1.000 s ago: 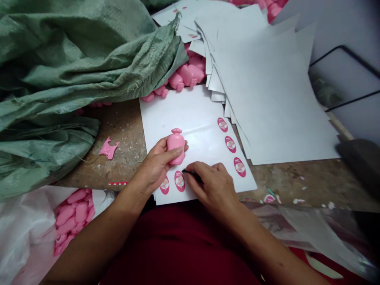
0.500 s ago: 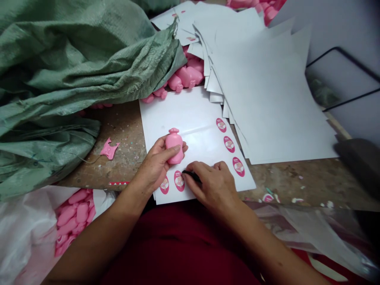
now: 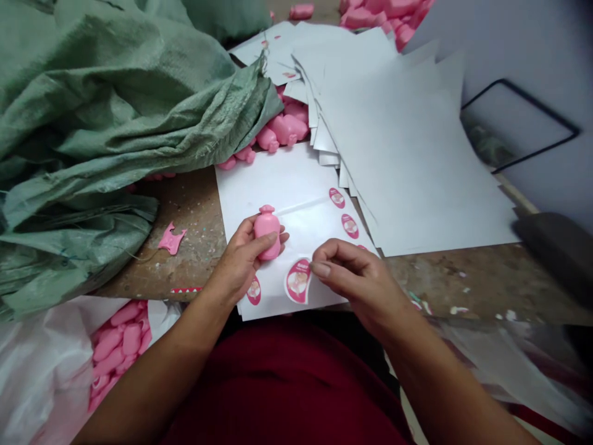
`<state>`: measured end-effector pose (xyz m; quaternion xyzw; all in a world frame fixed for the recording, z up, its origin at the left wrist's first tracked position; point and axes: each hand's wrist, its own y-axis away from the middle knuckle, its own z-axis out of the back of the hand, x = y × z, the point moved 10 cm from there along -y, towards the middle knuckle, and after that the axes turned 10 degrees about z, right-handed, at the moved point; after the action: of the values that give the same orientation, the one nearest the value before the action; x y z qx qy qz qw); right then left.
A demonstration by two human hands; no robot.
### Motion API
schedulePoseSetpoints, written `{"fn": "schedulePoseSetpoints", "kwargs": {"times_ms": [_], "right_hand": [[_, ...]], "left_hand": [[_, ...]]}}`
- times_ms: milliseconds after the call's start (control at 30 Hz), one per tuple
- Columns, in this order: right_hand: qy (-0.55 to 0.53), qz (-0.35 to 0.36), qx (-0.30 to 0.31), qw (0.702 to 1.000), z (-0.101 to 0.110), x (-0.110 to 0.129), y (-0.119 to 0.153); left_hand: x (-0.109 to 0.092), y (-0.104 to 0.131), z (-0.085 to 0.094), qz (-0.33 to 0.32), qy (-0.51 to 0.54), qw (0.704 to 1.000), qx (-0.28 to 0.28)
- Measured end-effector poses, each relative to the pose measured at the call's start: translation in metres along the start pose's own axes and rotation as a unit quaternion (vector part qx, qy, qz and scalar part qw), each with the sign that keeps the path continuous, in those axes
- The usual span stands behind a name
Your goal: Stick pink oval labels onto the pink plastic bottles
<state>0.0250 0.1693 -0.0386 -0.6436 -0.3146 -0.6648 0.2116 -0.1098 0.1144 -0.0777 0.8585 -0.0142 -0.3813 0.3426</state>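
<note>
A small pink plastic bottle (image 3: pixel 267 226) stands in the fingers of my left hand (image 3: pixel 241 256), its thumb across the front. My right hand (image 3: pixel 354 272) pinches the edge of an oval pink-and-white sticker (image 3: pixel 298 281) between thumb and forefinger, lifted off the sheet. Beneath both hands lies a white sticker sheet (image 3: pixel 259 179). It still carries a few oval stickers, one (image 3: pixel 253 290) at the lower left and others (image 3: pixel 349 226) along the right side, partly covered by my right hand. Any dark tool inside the right hand is hidden.
Overlapping white sheets (image 3: pixel 407 154) cover the right of the worktable (image 3: pixel 194 204). A green woven sack (image 3: pixel 139 105) spreads over the left, with pink bottles (image 3: pixel 290 127) beside it. More bottles fill a white bag (image 3: pixel 46 364) below. A flat pink scrap (image 3: pixel 172 238) lies near the sack.
The second sticker from the lower left has come off the sheet and is now in my right hand, which has moved up and right. The dark tool it held no longer shows. My left hand keeps the bottle.
</note>
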Motion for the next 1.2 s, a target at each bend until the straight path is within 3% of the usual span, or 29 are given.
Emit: {"fn": "schedulePoseSetpoints", "kwargs": {"times_ms": [333,967,1200], "right_hand": [[0.021,0.015,-0.014,1.000,0.002,0.008,-0.013],[0.073,0.006,-0.017,0.997,0.008,0.000,-0.015],[0.193,0.085,-0.096,0.973,0.023,0.018,-0.006]], "left_hand": [[0.018,0.028,-0.032,0.069,0.013,0.993,0.094],[0.019,0.036,-0.034,0.068,-0.054,0.992,0.087],[0.029,0.039,-0.040,0.127,-0.013,0.984,0.126]]}}
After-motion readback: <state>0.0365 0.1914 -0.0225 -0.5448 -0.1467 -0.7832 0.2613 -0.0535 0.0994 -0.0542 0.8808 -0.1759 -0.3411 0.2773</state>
